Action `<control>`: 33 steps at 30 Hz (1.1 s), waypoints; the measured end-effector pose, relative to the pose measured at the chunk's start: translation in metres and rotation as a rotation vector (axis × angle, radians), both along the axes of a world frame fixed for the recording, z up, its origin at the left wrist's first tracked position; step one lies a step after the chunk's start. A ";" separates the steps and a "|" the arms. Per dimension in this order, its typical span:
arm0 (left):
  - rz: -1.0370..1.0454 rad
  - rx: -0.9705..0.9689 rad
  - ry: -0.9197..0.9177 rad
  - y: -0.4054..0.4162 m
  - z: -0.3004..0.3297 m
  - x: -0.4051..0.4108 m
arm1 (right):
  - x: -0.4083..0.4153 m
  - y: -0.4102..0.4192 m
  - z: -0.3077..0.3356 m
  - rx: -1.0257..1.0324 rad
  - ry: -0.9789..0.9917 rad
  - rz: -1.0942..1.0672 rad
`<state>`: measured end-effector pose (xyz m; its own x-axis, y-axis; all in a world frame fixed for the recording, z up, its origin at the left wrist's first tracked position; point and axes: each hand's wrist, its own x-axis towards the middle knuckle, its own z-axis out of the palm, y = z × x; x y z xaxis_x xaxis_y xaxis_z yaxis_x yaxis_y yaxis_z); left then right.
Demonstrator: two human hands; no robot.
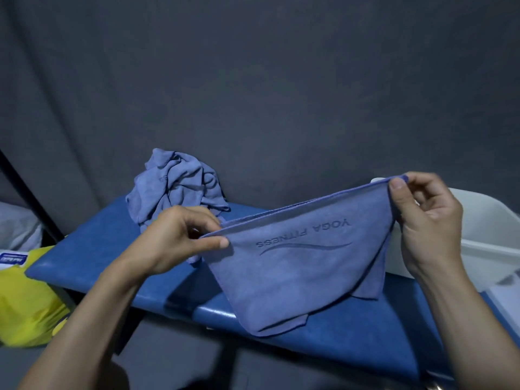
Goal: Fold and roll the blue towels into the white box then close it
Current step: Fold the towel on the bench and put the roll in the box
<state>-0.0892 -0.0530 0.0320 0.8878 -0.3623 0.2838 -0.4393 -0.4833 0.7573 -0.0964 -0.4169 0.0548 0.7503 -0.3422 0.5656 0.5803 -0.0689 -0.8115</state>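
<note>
A blue towel with "YOGA FITNESS" embossed upside down hangs doubled over above the blue padded bench. My left hand pinches its left top corner between thumb and fingers. My right hand pinches the right top corner, held higher. The towel's lower edge drapes onto the bench. Several more blue towels lie crumpled in a heap at the bench's far side. The white box stands open at the right, partly hidden behind my right hand and the towel.
A yellow bag with a white-and-blue packet lies left of the bench. A dark pole slants at the far left. A grey curtain hangs behind everything.
</note>
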 end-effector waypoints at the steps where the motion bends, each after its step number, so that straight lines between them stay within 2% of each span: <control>1: -0.015 -0.091 0.042 0.001 0.003 -0.003 | -0.001 0.000 0.001 0.038 0.012 0.014; 4: -0.205 -0.438 0.171 0.009 0.012 -0.013 | -0.001 -0.003 0.003 0.177 0.065 0.085; 6: -0.283 -0.558 0.238 0.014 0.016 -0.018 | -0.002 -0.004 0.003 0.214 0.094 0.134; 8: -0.178 -0.508 0.183 0.014 0.016 -0.015 | -0.004 -0.006 0.004 0.220 0.131 0.156; 10: 0.041 -0.446 0.058 0.010 0.015 -0.009 | -0.004 -0.007 0.003 0.184 0.181 0.132; 12: 0.201 -0.511 0.013 0.007 0.018 -0.005 | -0.003 -0.006 0.000 0.112 0.199 0.098; 13: 0.214 -0.574 0.028 0.008 0.019 -0.003 | -0.003 -0.005 -0.001 0.079 0.203 0.089; 16: 0.093 -0.768 0.148 0.014 0.017 0.002 | -0.003 -0.003 -0.005 0.050 0.206 0.084; 18: 0.040 -0.801 0.196 0.019 0.017 0.002 | -0.005 0.000 -0.004 0.066 0.219 0.123; 21: 0.063 -0.795 0.166 0.024 0.017 0.001 | -0.008 0.002 0.000 0.086 0.235 0.168; 25: 0.145 -0.673 -0.008 0.028 0.017 -0.001 | -0.013 -0.001 0.003 0.066 0.254 0.190; 30: -0.113 -0.794 0.164 0.034 0.022 -0.014 | -0.020 0.000 0.007 0.137 0.269 0.292; 33: -0.058 -0.777 0.198 0.031 0.021 -0.013 | -0.021 0.003 0.007 0.108 0.300 0.272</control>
